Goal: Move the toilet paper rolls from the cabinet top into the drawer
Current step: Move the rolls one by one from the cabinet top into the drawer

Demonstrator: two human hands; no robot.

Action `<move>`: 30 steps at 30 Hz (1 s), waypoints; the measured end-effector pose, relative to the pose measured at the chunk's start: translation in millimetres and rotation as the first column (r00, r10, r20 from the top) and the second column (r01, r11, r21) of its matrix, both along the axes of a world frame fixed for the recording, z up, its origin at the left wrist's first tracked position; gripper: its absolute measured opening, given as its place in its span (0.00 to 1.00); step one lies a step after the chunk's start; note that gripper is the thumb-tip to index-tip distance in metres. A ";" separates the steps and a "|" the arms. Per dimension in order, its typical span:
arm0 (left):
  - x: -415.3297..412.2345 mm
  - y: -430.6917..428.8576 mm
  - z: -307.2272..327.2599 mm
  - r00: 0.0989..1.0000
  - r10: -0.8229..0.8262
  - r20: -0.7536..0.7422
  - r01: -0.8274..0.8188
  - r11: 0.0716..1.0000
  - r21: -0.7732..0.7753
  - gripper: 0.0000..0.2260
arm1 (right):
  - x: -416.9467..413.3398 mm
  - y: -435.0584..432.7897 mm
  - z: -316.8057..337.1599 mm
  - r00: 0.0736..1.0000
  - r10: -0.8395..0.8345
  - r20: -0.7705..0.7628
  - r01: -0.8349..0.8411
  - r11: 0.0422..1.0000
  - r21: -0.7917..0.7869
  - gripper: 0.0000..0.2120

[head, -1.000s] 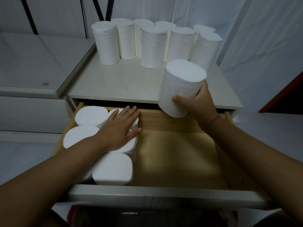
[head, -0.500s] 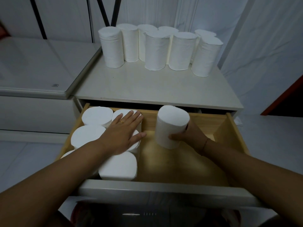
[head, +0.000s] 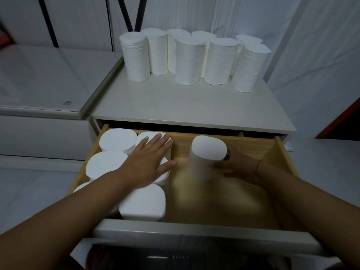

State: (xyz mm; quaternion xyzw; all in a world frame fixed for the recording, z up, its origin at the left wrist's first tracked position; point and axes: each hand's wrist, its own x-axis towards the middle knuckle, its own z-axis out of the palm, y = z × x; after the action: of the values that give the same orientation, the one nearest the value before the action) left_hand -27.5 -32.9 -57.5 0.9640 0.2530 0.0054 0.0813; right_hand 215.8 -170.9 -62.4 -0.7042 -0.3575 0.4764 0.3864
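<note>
Open wooden drawer [head: 280, 152] below cabinet top [head: 175, 106], right hand [head: 239, 168] gripping an upright roll [head: 206, 158] inside, left hand [head: 148, 162] flat (fingers spread) on packed rolls [head: 116, 140], eight rolls [head: 188, 61] standing above.

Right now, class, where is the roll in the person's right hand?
The roll sits inside the drawer, right of the packed rolls, gripped by the right hand.

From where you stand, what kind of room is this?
Probably a home storage corner or bedroom: a white cabinet with a wooden drawer open, toilet paper rolls on top, draped white sheets behind.
</note>
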 end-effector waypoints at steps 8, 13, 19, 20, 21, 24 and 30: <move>0.1 -0.5 0.3 1.000 -0.003 -0.015 0.004 1.000 0.026 0.41 | -5.2 8.8 4.9 0.920 -0.309 -0.241 0.264 0.943 -0.202 0.24; 0.3 -1.6 1.3 1.000 0.011 -0.002 -0.011 1.000 0.010 0.37 | -17.6 27.4 8.5 0.922 -0.280 -0.268 0.233 0.953 -0.195 0.24; -0.1 -0.7 0.3 1.000 0.002 0.005 -0.002 1.000 0.008 0.36 | -29.9 39.7 5.8 0.928 -0.252 -0.275 0.204 0.960 -0.191 0.27; -0.1 -0.6 0.3 1.000 0.000 0.008 0.000 1.000 0.007 0.36 | -32.4 41.4 6.4 0.927 -0.246 -0.285 0.197 0.962 -0.188 0.26; -0.3 -0.7 0.3 1.000 -0.002 0.010 0.002 1.000 0.008 0.36 | -34.7 43.1 6.8 0.923 -0.241 -0.299 0.193 0.964 -0.183 0.26; -0.6 -0.2 0.0 1.000 -0.006 0.008 0.006 1.000 0.019 0.36 | -40.5 46.7 8.0 0.921 -0.246 -0.303 0.200 0.964 -0.174 0.26; -0.3 -0.5 0.4 1.000 -0.004 0.014 0.003 1.000 0.018 0.35 | -43.7 46.9 11.7 0.925 -0.265 -0.273 0.224 0.959 -0.174 0.26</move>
State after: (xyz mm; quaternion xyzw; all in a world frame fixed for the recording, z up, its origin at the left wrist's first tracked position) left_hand -27.8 -33.4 -57.1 0.9651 0.2506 0.0142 0.0744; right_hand 172.1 -124.0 -50.7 -0.6900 -0.1712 0.5474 0.4415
